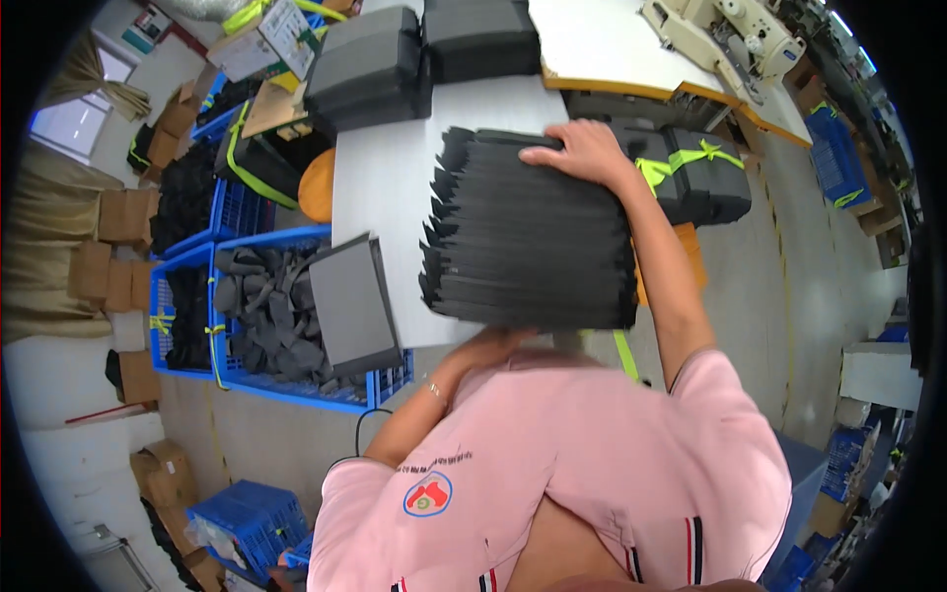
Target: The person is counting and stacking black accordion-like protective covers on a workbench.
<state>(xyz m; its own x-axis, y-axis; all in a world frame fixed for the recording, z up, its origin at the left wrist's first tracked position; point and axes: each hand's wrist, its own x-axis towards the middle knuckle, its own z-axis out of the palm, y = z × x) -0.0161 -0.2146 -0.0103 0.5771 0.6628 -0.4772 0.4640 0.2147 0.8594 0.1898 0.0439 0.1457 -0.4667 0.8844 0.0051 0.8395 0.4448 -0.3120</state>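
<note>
A thick stack of black cut fabric pieces [533, 237] is in front of me, at the near end of the white table. Its many layers show as lines running across, with ragged ends on the left. My right hand [584, 153] grips its far right corner, the thumb lying on the stack and the fingers over the far edge. Low at the near edge is my left hand [498, 345], close against the stack; its fingers are blurred and mostly hidden. To the left, a flat grey sheet-like bundle [355, 304] rests over the table's side and a blue crate.
Dark stacked blocks [365, 64] stand at the table's far end. A blue crate [296, 397] of grey scraps is on the left. Tied black bundles [705, 178] lie beyond my right arm, below a sewing machine [740, 44] on a wood-edged table [631, 49].
</note>
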